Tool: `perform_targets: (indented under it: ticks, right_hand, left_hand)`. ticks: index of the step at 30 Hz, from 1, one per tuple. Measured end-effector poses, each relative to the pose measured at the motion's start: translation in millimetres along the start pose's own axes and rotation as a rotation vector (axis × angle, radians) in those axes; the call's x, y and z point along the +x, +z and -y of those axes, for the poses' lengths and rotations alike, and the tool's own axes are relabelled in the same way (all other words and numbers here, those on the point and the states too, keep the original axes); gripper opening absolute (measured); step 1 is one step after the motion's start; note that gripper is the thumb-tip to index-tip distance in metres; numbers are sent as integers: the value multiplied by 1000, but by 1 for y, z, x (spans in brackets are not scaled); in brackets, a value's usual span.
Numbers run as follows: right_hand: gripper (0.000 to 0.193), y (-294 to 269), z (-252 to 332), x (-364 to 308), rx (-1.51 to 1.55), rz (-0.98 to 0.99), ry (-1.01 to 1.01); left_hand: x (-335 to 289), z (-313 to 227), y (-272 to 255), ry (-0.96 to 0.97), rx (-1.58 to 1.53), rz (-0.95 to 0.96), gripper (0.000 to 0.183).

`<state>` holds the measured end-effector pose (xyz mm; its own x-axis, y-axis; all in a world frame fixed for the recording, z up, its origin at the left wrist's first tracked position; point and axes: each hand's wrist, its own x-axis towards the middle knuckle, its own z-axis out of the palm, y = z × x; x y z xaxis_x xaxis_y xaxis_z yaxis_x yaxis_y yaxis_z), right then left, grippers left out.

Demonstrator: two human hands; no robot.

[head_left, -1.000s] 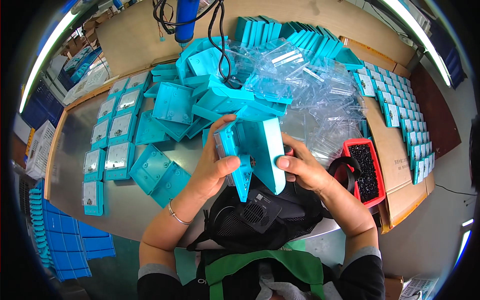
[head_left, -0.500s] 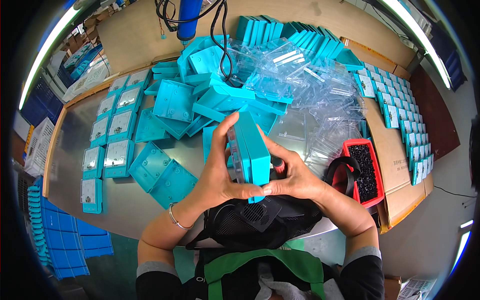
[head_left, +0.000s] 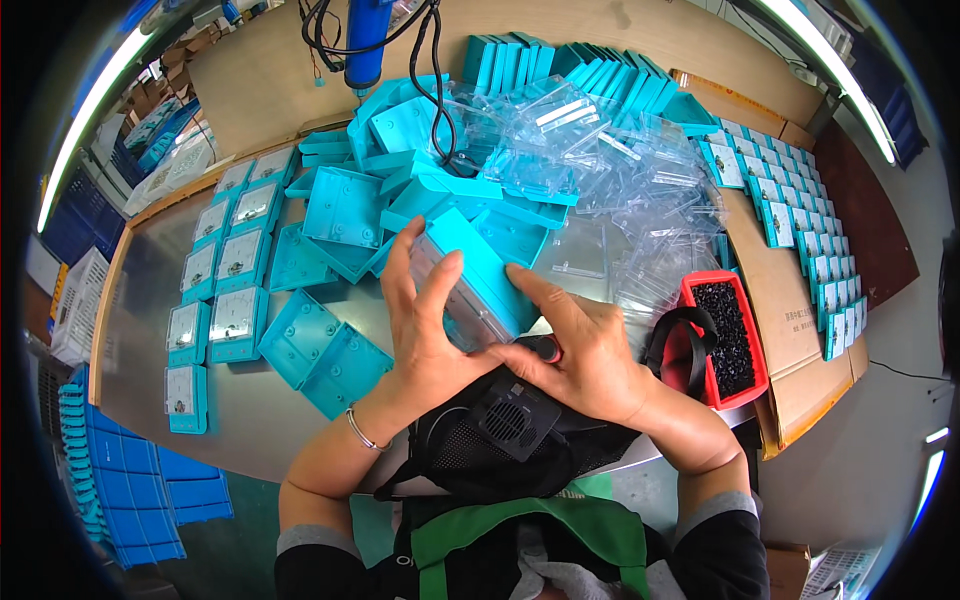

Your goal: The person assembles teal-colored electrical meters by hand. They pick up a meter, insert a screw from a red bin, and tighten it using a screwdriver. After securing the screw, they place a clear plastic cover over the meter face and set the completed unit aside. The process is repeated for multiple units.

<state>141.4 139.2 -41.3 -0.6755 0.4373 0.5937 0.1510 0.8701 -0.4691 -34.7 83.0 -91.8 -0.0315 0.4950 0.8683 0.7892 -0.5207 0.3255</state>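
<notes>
A turquoise plastic box with a clear cover (head_left: pixel 480 275) is gripped in front of me, tilted on its edge. My left hand (head_left: pixel 425 315) closes on the clear side, thumb and forefinger against the cover. Against the turquoise side presses my right hand (head_left: pixel 590 355), its forefinger along the box and its thumb at the lower end. Beside the right fingers shows the end of a dark and red cylinder (head_left: pixel 546 348); the rest of it is hidden. Beyond the hands, empty turquoise box shells (head_left: pixel 348 203) lie heaped beside a pile of clear covers (head_left: pixel 655 190).
Finished-looking boxes with white faces (head_left: pixel 234 313) stand in rows at left, more (head_left: pixel 780 222) on cardboard at right. A red bin (head_left: pixel 762 365) holds small black parts. Above the heap hangs a blue cylindrical tool (head_left: pixel 368 45) with black cables. A black mesh bag (head_left: pixel 460 440) lies near me.
The box has turned and tipped to the left, showing more of its clear cover. My left fingers have shifted along it, and the right forefinger now lies on the turquoise side.
</notes>
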Motion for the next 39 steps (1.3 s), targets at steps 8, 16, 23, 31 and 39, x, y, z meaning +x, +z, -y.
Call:
perform_targets:
  ticks: [8,16,23,31,39]
  right_hand:
    - [35,-20,-71,15,964,-10,857]
    - [46,-14,-66,1,379,124,567]
    - [59,-22,-35,-2,14,117,47]
    - [57,-10,-20,14,-7,103,-121]
    - [25,-26,-41,-7,56,154,36]
  left_hand:
    - [27,-15,-26,-30,-224,341,94]
    - [22,-7,-22,-13,-106,309,53]
    - [15,-9,-33,-66,-153,287,54]
    - [-22,-15,-117,32,402,328,60]
    - [-162,-19,-244,-474,1074,345,56]
